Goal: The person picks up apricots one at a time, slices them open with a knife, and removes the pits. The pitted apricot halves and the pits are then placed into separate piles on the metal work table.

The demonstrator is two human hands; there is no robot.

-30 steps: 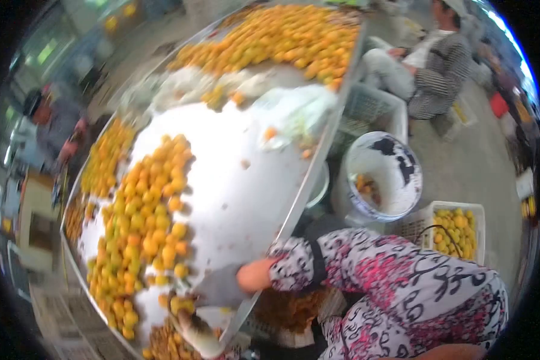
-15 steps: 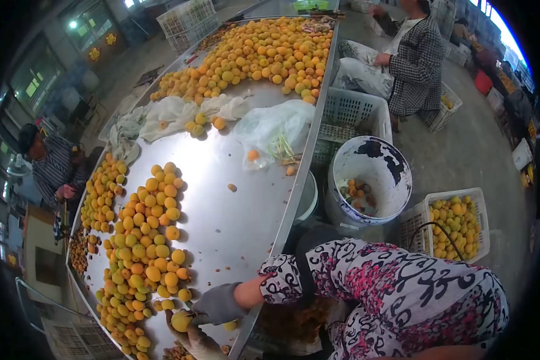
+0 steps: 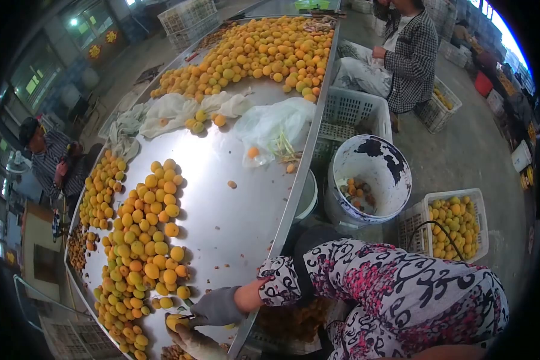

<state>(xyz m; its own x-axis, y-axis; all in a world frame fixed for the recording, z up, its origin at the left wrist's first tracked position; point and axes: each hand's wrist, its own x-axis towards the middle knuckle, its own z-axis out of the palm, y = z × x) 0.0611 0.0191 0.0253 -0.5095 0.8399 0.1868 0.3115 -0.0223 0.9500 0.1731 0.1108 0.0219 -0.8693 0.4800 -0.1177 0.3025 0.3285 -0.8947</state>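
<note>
Seated person in a striped top (image 3: 48, 159) sat at 9 o'clock beside the steel table (image 3: 234, 222), probably there to work the same fruit. Small heap of fruit (image 3: 99, 192) lay near that edge, within that person's reach. Bigger pile of yellow-orange fruit (image 3: 144, 252) ran down toward 7 o'clock, close to the wearer's hands.

Left hand (image 3: 195, 341), gloved, sat at 6 o'clock at the table's near end, curled under a single fruit (image 3: 177, 321) and gripping it from below, likely to steady it. Right hand (image 3: 217, 306), grey glove, came in just above and to the right, touching or almost touching that fruit; something thin and dark showed at its fingertips, too small to name. Whether the right hand was closed on it, cannot tell. Patterned sleeve (image 3: 390, 282) ran off toward 4 o'clock.

Crumpled cloths (image 3: 174, 111) and a clear plastic bag (image 3: 276, 126) lay mid-table at 12 o'clock, a few loose fruit on them. Far pile of fruit (image 3: 258, 51) filled the top end.

Right of the table edge: a white bucket (image 3: 369, 165) with a few fruit inside, at arm's reach, so probably for drop-ins. A white crate of fruit (image 3: 456, 225) sat at 3 o'clock. Another seated person in a checked jacket (image 3: 411, 57) was at 1 o'clock by an empty crate (image 3: 354, 114).
</note>
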